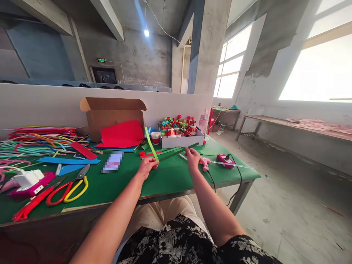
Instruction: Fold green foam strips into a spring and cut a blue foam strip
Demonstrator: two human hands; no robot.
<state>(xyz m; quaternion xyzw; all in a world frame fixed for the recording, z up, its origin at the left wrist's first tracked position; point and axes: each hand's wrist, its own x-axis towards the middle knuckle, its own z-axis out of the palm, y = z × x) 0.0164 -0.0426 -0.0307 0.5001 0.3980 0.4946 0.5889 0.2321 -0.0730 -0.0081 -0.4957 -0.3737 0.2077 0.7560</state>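
My left hand (147, 167) pinches the lower end of a light green paper strip (151, 143), which slants up and away from the fingers. A dark green paper strip (172, 155) stretches between my two hands, one end at my left fingertips. My right hand (193, 158) is closed on this dark strip near its far end. Beside my right hand a pink hot glue gun (205, 163) lies on the green tabletop (167, 178). More green strips and a red strip lie just beyond my hands.
Behind my hands stand an open box of striped crafts (181, 141), a paper cup (155, 138) and a cardboard box (115, 113) with red sheets (122, 134). Leftward lie pipe cleaners (41, 141), scissors (75, 185) and a power strip (34, 185). A cord hangs off the right edge.
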